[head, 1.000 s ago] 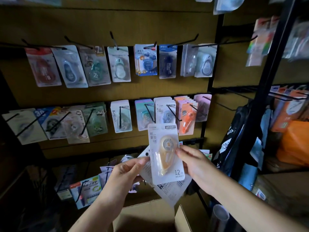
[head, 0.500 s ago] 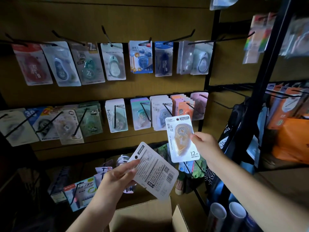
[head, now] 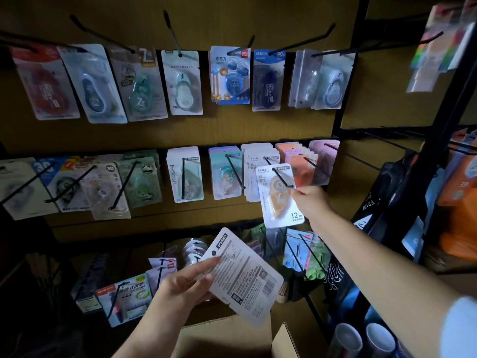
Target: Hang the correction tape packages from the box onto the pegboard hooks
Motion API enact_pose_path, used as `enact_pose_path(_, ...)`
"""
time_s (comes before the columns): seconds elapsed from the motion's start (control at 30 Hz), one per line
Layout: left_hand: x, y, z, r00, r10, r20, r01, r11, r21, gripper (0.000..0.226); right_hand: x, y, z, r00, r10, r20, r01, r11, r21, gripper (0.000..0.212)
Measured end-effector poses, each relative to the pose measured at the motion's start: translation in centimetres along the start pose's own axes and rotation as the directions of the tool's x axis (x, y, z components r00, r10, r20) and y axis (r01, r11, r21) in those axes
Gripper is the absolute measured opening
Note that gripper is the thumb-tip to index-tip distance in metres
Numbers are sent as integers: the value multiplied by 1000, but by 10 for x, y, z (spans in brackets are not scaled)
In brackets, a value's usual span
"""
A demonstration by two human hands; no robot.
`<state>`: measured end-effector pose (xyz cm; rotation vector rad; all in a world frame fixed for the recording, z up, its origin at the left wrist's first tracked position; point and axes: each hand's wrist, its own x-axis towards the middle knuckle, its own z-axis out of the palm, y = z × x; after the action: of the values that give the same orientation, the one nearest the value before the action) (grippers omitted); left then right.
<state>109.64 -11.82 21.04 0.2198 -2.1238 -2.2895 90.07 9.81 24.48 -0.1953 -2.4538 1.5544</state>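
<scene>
My right hand (head: 309, 202) pinches the right edge of a white correction tape package (head: 280, 197) with an orange dispenser. Its top hole is on the tip of a black middle-row hook (head: 282, 178), in front of matching white packages (head: 254, 174). My left hand (head: 185, 285) holds another white package (head: 245, 277) lower down, its printed back facing me, tilted. Below both hands is the open cardboard box (head: 227, 334).
The brown pegboard (head: 232, 125) carries rows of hung packages on long black hooks that jut toward me. A black rack post (head: 438, 120) stands at the right with orange goods (head: 459, 197) and a dark bag behind it. White tubes (head: 348, 339) stand at bottom right.
My right hand has carried the orange-dispenser package up and right, from beside my left hand to the middle-row hook. My left hand keeps its package low.
</scene>
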Motion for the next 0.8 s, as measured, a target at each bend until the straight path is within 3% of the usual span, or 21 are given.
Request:
enact_pose_path(0.07, 2, -3, -11, 1000, -2, 19, 2, 1000, -30, 15, 18, -1, 13, 1000, -7, -21, 6, 1000, -17, 22)
enact_pose_path(0.17, 8, -12, -28, 999, -48, -25, 47, 999, -11, 25, 40, -2, 31, 998, -29, -48, 25, 997, -70, 32)
enact_pose_path(0.23, 11, -14, -33, 997, -71, -42, 72, 997, 21, 28, 50, -4, 38, 993, -44, -113, 34, 995, -92, 16)
enact_pose_path(0.3, 12, -14, -35, 994, -84, -64, 85, 996, 15, 27, 55, -3, 42, 991, 0, -133, -9, 998, -67, 26)
enact_pose_path(0.47, 8, 0, -29, 994, -49, -93, 39, 993, -110, 34, 11, 18, 29, 998, -29, -54, 18, 983, -184, 21)
enact_pose_path(0.57, 6, 2, -27, 988, -76, -132, 51, 981, -187, 29, -37, 35, 23, 979, -64, 192, 99, 979, -179, 14)
enact_pose_path(0.63, 5, 0, -26, 982, -101, -161, 60, 968, -245, 28, -71, 36, 18, 937, -148, 317, 212, 961, -177, 15)
enact_pose_path(0.7, 1, 2, -21, 973, -129, -193, 65, 950, -305, 28, -105, 26, 10, 850, -288, 441, 400, 897, -186, 21)
enact_pose_path(0.8, -7, 7, -14, 962, -171, -212, 83, 925, -370, 27, -139, 21, 7, 628, -356, 692, 662, 713, -233, 64)
